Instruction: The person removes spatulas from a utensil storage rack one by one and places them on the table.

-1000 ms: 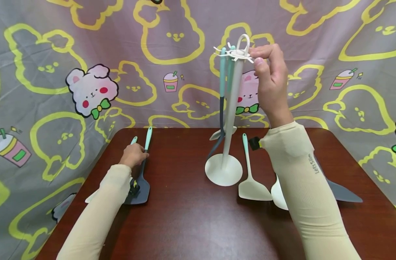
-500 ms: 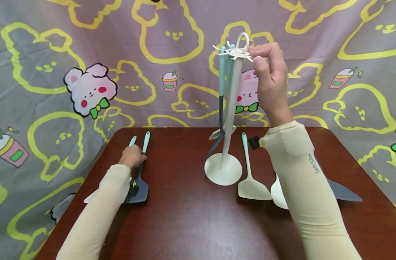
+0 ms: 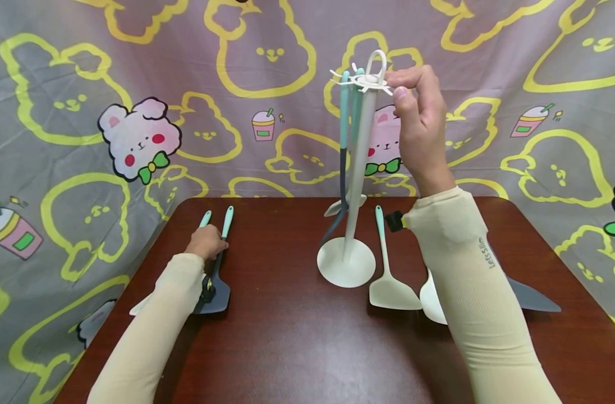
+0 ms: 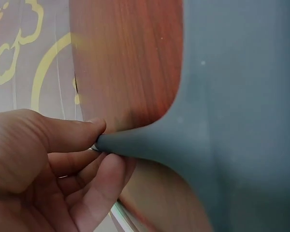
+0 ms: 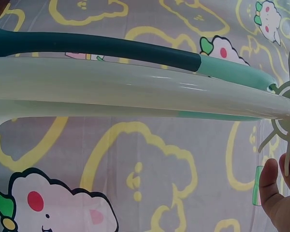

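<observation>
My left hand [image 3: 206,242] pinches the neck of a dark grey spatula [image 3: 219,294] with a mint handle, at the table's left side. In the left wrist view, thumb and fingers [image 4: 102,188] close on the narrow shaft just behind the broad blade. A white utensil stand [image 3: 345,262] rises from its round base right of centre. Up at its hooked ring, my right hand [image 3: 422,123] pinches a hook between thumb and forefinger. A dark grey utensil with a mint handle [image 5: 232,73] and a cream utensil [image 3: 333,210] hang from other hooks.
Beside the left hand lies another mint-handled utensil [image 3: 205,217], mostly covered by the arm. Right of the stand are a cream turner [image 3: 393,294], a white-headed utensil [image 3: 432,302] and a dark grey one [image 3: 532,296], the latter two partly behind the right sleeve. A patterned curtain [image 3: 267,56] hangs behind the table.
The mint handle end of the spatula in my left hand has come down and slightly toward me, then stayed about level. My right hand keeps its hold on the stand.
</observation>
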### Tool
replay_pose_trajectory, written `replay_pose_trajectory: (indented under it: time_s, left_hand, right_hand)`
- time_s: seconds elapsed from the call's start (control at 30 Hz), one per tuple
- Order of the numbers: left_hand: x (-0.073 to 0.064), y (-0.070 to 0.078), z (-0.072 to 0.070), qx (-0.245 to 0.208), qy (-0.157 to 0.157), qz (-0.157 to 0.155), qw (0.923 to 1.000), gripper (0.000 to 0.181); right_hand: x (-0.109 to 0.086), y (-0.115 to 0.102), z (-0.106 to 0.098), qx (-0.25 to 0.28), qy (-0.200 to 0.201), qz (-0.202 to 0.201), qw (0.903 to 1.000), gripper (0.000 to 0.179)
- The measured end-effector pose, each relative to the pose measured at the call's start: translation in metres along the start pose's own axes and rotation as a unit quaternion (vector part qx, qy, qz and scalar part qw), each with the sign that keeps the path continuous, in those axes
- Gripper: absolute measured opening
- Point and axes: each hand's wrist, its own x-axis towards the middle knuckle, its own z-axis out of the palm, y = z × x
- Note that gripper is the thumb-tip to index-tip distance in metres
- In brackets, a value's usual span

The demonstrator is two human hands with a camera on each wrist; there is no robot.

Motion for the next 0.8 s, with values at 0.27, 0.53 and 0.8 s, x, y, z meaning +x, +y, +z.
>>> replay_pose_trajectory:
  time_s: [0.27,0.53,0.8]
  left_hand:
    - [-0.0011,0.0019,0.0007,0.013,0.002,-0.005,0.9999,0.02]
    - [-0.0058,0.0045,-0.0006,-0.012,-0.014,-0.024,0.9996,0.02]
    - [-0.0074,0.0056,-0.0036,-0.02,-0.023,-0.039,0.9988,0.023]
  right_hand:
    - [-0.0003,-0.0007,-0.0001,0.0,-0.001,0.0,1.0,0.025]
    - [-0.0008,-0.0016,0.0,0.0,0.002,0.003,1.0,0.026]
    - [-0.0013,-0.0017,0.0001,-0.004,0.001,0.005,1.0,0.027]
